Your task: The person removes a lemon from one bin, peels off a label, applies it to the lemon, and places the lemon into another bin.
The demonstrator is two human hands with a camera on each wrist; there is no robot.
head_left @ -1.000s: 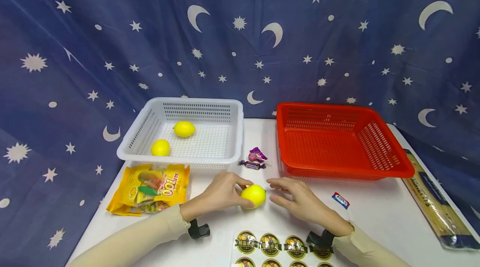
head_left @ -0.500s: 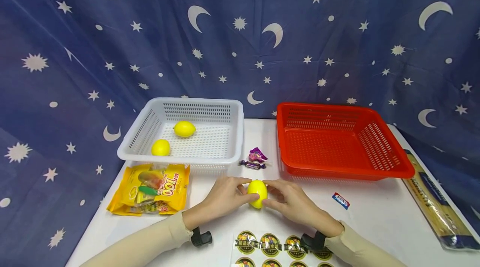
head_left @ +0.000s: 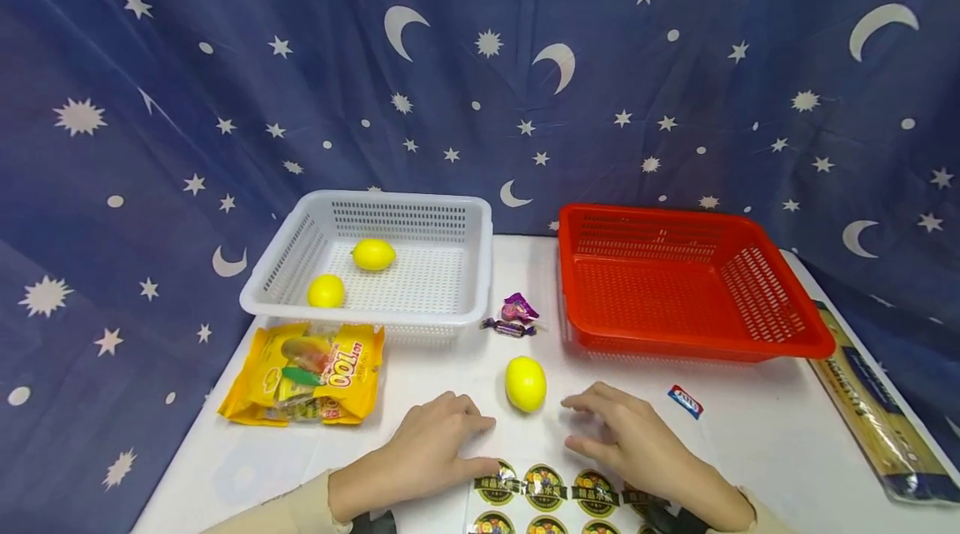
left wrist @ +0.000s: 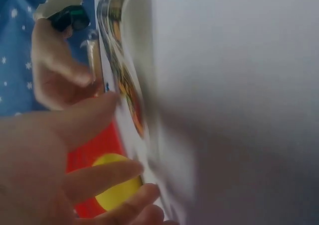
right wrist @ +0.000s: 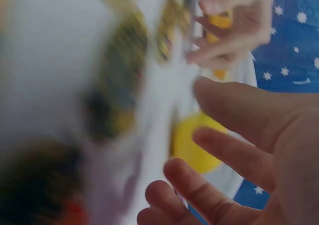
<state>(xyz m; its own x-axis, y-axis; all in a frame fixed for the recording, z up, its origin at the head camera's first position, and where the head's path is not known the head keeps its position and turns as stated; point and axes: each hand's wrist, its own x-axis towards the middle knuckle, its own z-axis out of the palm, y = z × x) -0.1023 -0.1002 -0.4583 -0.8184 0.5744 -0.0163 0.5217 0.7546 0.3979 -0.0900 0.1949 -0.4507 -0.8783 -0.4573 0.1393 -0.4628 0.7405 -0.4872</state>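
Observation:
A yellow lemon [head_left: 526, 384] rests on the white table between the two hands, touched by neither in the head view. To its lower left, the left hand [head_left: 431, 446] has its fingers spread and holds nothing; the thumb lies by the edge of a sheet of round stickers [head_left: 545, 487]. On the lemon's other side the right hand [head_left: 630, 438] hovers with loosely bent fingers and nothing in them. Beyond the spread fingers of the left hand [left wrist: 75, 155], the left wrist view shows the lemon [left wrist: 117, 185] partly covered. The right wrist view has the lemon [right wrist: 197, 143] behind the right hand [right wrist: 249, 155].
A white basket [head_left: 367, 317] with two lemons [head_left: 373, 254] stands at the back left, a red basket [head_left: 697, 346] at the back right. Purple wrapped candies [head_left: 513, 317] lie between them. A yellow candy bag [head_left: 307, 376], a small blue-red packet [head_left: 686, 401] and a long packet [head_left: 877, 409] flank the hands.
Both hands held the lemon upright half a second ago; they have let go and drawn apart toward the near edge. The lemon stays on the table. The head view has shifted slightly.

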